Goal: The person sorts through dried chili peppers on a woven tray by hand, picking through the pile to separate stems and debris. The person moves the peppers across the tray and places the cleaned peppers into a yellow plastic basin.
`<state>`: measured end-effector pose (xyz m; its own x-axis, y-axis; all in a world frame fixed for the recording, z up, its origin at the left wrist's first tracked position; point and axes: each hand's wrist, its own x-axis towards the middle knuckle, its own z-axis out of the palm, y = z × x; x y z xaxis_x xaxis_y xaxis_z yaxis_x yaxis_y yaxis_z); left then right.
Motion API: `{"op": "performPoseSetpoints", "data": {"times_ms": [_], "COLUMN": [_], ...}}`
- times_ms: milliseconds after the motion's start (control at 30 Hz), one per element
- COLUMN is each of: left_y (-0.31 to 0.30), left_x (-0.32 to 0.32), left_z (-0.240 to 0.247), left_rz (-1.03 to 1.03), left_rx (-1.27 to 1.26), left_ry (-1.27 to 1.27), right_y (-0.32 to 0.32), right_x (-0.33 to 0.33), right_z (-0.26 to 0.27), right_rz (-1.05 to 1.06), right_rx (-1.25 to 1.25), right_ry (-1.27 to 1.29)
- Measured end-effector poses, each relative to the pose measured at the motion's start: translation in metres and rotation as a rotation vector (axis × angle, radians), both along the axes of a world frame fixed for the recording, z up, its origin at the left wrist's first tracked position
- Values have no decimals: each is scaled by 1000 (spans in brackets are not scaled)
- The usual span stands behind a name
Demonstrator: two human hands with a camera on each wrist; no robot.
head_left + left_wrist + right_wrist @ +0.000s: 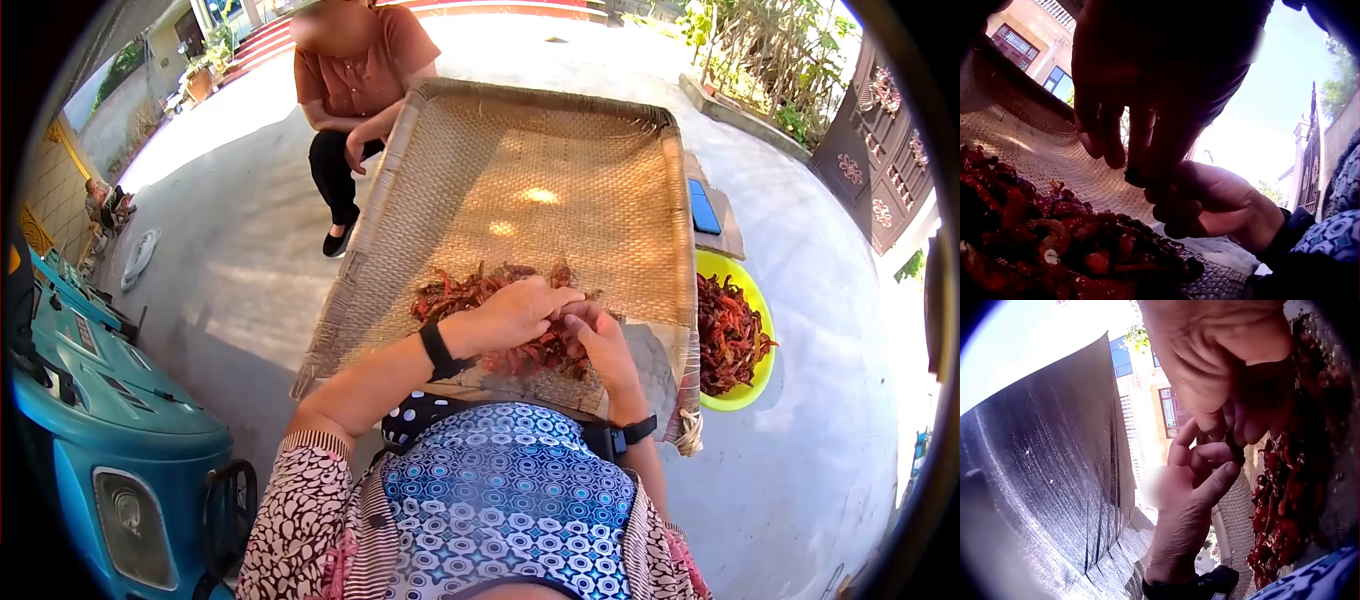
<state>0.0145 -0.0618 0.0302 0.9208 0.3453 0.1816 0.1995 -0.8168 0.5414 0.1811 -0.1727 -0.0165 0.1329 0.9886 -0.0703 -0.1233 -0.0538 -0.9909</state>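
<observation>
A heap of dried red chilies (pixel 450 296) lies at the near end of a large woven bamboo tray (pixel 585 150). Over the heap, the left hand (pixel 518 312) and right hand (pixel 602 345) meet fingertip to fingertip. Between them they pinch a small dark red piece, which looks like a dried chili (pixel 1235 450); fingers cover most of it. In the left wrist view its dark end (pixel 1135 177) shows below the left fingertips. Loose chilies (pixel 1094 262) spread right under both hands.
Right of the tray stands a yellow-green basin (pixel 728 403) full of chilies. Beyond it a blue phone-like slab (pixel 704 208) rests on cardboard (pixel 728 222). Another person (pixel 365 60) sits beyond the tray's far left edge. A teal vehicle (pixel 130 420) stands at left.
</observation>
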Motion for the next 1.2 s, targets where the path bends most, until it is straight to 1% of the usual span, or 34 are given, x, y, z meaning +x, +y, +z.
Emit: {"op": "performPoseSetpoints", "data": {"times_ms": [67,100,167,200,267,300,333,367,400,467,500,567,600,700,767,800,833,867,900,933,1000,1100,1133,1167,1200], "left_y": [2,1,23,36,63,71,73,74,73,73,70,64,60,33,20,14,8,6,5,5,11,33,36,37,40], "left_x": [2,0,-5,-7,-11,-11,-11,-10,-8,-6,-5,-4,-3,0,2,1,0,-1,-1,0,1,10,14,16,19], "left_z": [-8,4,-17,-30,-50,-55,-57,-59,-57,-53,-46,-33,-25,-9,-8,-7,-4,-6,-9,-11,-12,-22,-22,-23,-28], "left_rz": [-2,29,168,238,334,382,404,425,447,453,456,385,345,257,171,130,97,78,60,41,123,235,271,283,269], "left_rx": [-29,-54,38,84,205,267,265,261,257,218,199,200,200,82,-199,-341,-405,-366,-327,-289,-266,-278,-291,-237,-127], "left_ry": [-1,36,-68,-121,-2,56,73,89,104,127,140,101,86,2,-22,-36,-38,-44,-52,-60,-19,51,75,68,80], "right_y": [2,0,-6,-9,-16,-20,-25,-27,-29,-35,-35,-33,-30,-18,-13,-11,-8,-7,-6,-7,-8,-16,-19,-23,-26], "right_x": [3,8,25,35,58,66,74,86,93,104,100,83,75,47,26,18,12,9,10,11,14,39,49,61,75], "right_z": [-7,-7,-7,-6,-2,3,7,3,-1,-11,-9,-11,-10,-1,10,7,1,-2,-1,-1,1,4,5,5,-5], "right_rz": [33,-18,-122,-225,-430,-524,-618,-680,-720,-587,-576,-553,-481,-282,-169,-141,-113,-84,-6,-15,-32,-266,-381,-494,-594], "right_rx": [-14,-10,-2,30,98,178,258,311,359,364,310,205,173,92,61,78,94,111,90,79,57,18,45,71,176], "right_ry": [-2,10,36,96,214,320,425,630,725,826,747,593,462,103,-107,-130,-154,-180,-189,-194,-208,-157,-99,-40,166]}}
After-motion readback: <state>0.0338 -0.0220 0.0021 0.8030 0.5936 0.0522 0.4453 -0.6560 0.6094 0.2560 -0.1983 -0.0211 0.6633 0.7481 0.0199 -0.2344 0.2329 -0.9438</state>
